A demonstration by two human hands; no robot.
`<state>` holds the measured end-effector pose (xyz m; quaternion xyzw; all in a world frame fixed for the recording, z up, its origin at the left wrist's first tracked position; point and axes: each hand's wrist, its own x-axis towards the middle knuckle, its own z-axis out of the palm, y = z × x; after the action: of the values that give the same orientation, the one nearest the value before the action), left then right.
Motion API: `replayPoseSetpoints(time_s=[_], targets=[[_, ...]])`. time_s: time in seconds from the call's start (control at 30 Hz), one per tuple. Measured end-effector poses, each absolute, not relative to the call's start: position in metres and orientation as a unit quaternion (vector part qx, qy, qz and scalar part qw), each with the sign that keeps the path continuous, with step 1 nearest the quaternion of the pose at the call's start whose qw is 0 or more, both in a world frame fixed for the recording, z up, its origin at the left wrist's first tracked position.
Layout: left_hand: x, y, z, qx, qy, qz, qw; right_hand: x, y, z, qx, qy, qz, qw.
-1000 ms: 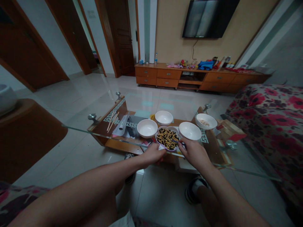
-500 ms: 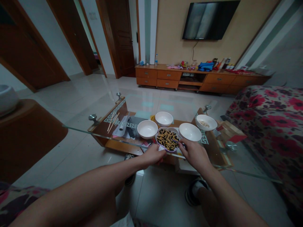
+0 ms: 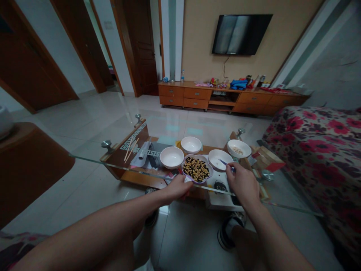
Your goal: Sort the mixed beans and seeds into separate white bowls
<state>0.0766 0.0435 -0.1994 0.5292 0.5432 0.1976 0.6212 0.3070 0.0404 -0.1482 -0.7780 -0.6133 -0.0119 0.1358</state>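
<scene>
A lobed white dish with a purple rim (image 3: pixel 196 169) holds a heap of mixed black and yellow beans. Beside it stand several white bowls: one on the left (image 3: pixel 172 157), one behind (image 3: pixel 191 145) and one on the right (image 3: pixel 220 160) with a few specks inside. A farther bowl (image 3: pixel 239 148) holds some pale beans. My left hand (image 3: pixel 177 188) is curled at the dish's near rim, its fingers partly hidden. My right hand (image 3: pixel 242 184) pinches a thin blue tool (image 3: pixel 225 163), perhaps tweezers, whose tip reaches over the right bowl.
Everything stands on a glass-topped table with a wooden frame (image 3: pixel 135 150). Chopsticks (image 3: pixel 130 149) and papers lie on its left part, and a cardboard box (image 3: pixel 266 158) sits at its right end. A floral sofa (image 3: pixel 310 150) runs along the right. My knees and a shoe (image 3: pixel 228 235) are below.
My right hand has moved right, taking the tool's tip from above the beans to above the right bowl. The whole view has shifted slightly as my head moved.
</scene>
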Motion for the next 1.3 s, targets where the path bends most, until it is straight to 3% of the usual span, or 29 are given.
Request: replayPoseSetpoints(time_s=[0.27,0.57,1.3], targets=[[0.077,0.042,-0.199,0.545,0.542,0.197,0.609,0.302,0.039,-0.153,-0.735,-0.658,0.033,0.16],[0.076,0.045,-0.206,0.54,0.532,0.202,0.62,0.295,0.043,-0.168,-0.678,-0.723,0.079,0.11],[0.077,0.045,-0.21,0.537,0.521,0.214,0.628,0.291,0.049,-0.178,-0.661,-0.74,0.082,0.097]])
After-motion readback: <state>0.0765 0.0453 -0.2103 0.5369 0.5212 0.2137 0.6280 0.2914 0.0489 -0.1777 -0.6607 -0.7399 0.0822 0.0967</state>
